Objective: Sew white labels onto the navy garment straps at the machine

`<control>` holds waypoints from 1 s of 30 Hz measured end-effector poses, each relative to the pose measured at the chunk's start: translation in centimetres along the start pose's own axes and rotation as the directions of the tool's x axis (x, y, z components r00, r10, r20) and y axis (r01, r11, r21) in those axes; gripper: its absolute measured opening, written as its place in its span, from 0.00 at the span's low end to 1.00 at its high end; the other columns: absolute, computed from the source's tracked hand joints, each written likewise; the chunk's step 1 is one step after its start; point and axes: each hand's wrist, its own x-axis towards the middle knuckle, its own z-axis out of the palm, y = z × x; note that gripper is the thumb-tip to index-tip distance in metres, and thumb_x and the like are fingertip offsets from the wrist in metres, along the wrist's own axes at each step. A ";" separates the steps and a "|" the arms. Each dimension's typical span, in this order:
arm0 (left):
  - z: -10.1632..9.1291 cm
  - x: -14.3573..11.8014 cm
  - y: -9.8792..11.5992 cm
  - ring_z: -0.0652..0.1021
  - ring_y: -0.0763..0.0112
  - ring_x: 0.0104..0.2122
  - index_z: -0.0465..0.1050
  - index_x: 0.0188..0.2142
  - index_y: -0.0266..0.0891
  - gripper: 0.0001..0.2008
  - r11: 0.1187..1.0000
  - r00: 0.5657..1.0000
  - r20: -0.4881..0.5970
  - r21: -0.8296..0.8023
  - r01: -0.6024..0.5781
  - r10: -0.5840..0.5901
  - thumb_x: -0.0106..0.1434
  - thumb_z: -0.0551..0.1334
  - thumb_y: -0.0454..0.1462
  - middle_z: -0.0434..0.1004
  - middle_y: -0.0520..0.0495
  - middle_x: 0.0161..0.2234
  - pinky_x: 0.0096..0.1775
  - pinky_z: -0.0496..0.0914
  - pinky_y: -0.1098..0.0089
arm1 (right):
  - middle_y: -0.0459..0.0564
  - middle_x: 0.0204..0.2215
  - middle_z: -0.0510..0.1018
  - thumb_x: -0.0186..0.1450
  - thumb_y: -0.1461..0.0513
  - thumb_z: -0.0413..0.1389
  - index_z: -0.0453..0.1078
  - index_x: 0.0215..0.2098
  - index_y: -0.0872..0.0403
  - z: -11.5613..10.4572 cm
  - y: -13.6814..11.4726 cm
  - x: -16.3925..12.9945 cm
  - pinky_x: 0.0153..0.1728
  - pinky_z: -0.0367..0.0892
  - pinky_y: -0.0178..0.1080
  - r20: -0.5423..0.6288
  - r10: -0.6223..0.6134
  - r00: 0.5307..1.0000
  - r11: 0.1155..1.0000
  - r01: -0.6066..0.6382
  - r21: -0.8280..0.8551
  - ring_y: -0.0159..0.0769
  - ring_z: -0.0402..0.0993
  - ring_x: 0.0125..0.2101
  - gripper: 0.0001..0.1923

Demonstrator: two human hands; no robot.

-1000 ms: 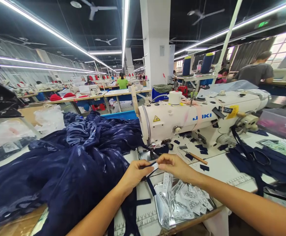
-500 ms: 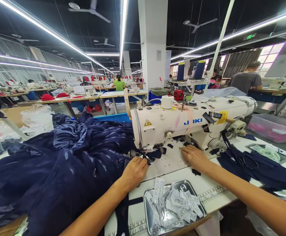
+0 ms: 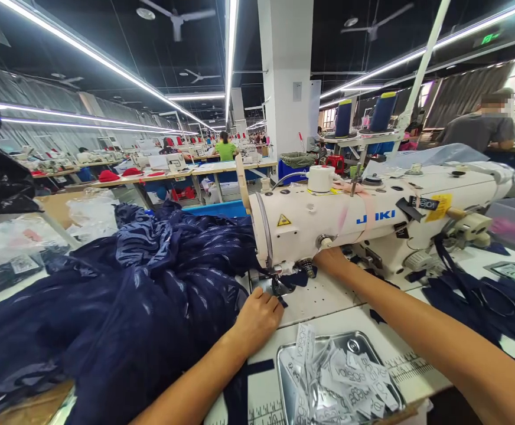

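Note:
My left hand [image 3: 261,316] rests on the bed of a white JUKI sewing machine [image 3: 328,212], just in front of the needle area [image 3: 276,277]. Its fingers are curled together. Whatever they pinch is covered by the hand, though dark fabric shows at the fingertips. My right hand [image 3: 331,261] reaches in under the machine's arm, beside a round knob [image 3: 323,242], and its fingers are hidden there. A large heap of navy patterned fabric [image 3: 151,301] lies to the left and runs up to the needle.
A metal tray [image 3: 284,378] of white printed labels [image 3: 350,375] sits at the table's front. Navy scraps [image 3: 379,317] are scattered on the bed. Black scissors [image 3: 496,298] lie on dark cloth at right. Thread cones [image 3: 381,112] stand behind. Other people work farther back.
My right hand has moved from the open bed forward and in under the machine's arm. My left hand stays by the needle. The whole view has shifted slightly left.

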 end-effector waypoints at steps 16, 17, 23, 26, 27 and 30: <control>0.1 0.0 0.3 0.68 0.70 0.21 0.65 0.22 0.34 0.09 1.000 0.999 0.049 0.013 -0.009 0.008 0.56 0.54 0.26 0.68 0.49 0.20 0.28 0.55 0.67 | 0.52 0.34 0.72 0.63 0.64 0.47 0.65 0.34 0.55 -1.5 -0.1 -10.8 0.37 0.66 0.43 -0.104 -0.237 0.966 0.917 0.258 0.303 0.38 0.67 0.36 0.06; 0.1 0.0 0.3 0.68 0.70 0.21 0.65 0.22 0.34 0.09 1.000 0.998 0.056 0.013 -0.009 0.008 0.56 0.54 0.26 0.68 0.49 0.20 0.28 0.55 0.67 | 0.53 0.33 0.71 0.63 0.64 0.47 0.65 0.34 0.55 -1.5 -0.1 -10.7 0.36 0.66 0.42 -0.102 -0.230 0.968 0.912 0.251 0.325 0.38 0.67 0.36 0.06; -0.1 -0.1 0.3 0.69 0.69 0.21 0.64 0.22 0.34 0.09 1.000 0.997 0.075 0.010 -0.005 0.004 0.56 0.53 0.25 0.68 0.49 0.20 0.29 0.55 0.67 | 0.52 0.30 0.73 0.64 0.68 0.43 0.66 0.28 0.55 -1.6 -0.8 -10.3 0.44 0.62 0.46 -0.124 -0.315 0.941 0.931 0.332 0.151 0.37 0.68 0.33 0.12; -0.1 -0.1 0.3 0.68 0.70 0.21 0.65 0.23 0.33 0.09 1.000 0.998 0.070 0.011 -0.007 0.006 0.56 0.53 0.25 0.68 0.48 0.20 0.29 0.55 0.67 | 0.51 0.27 0.73 0.63 0.70 0.42 0.65 0.25 0.54 -1.9 -0.1 -10.1 0.44 0.61 0.45 -0.246 -0.197 0.949 0.966 0.231 0.118 0.36 0.68 0.30 0.14; 0.0 -0.1 0.3 0.68 0.70 0.21 0.65 0.23 0.33 0.08 1.000 0.998 0.069 0.011 -0.007 0.006 0.56 0.53 0.25 0.68 0.48 0.20 0.29 0.55 0.67 | 0.51 0.26 0.73 0.63 0.69 0.43 0.65 0.26 0.54 -2.2 0.3 -10.1 0.41 0.63 0.43 -0.322 -0.100 0.941 0.980 0.149 0.132 0.36 0.68 0.30 0.12; 0.1 -0.1 0.4 0.68 0.70 0.21 0.65 0.23 0.33 0.09 1.000 0.997 0.072 0.006 -0.015 0.015 0.57 0.53 0.26 0.68 0.48 0.20 0.28 0.55 0.67 | 0.53 0.27 0.73 0.62 0.67 0.46 0.65 0.29 0.54 -3.8 0.7 -10.3 0.37 0.63 0.41 -0.505 0.085 0.859 0.989 -0.012 0.147 0.38 0.68 0.31 0.08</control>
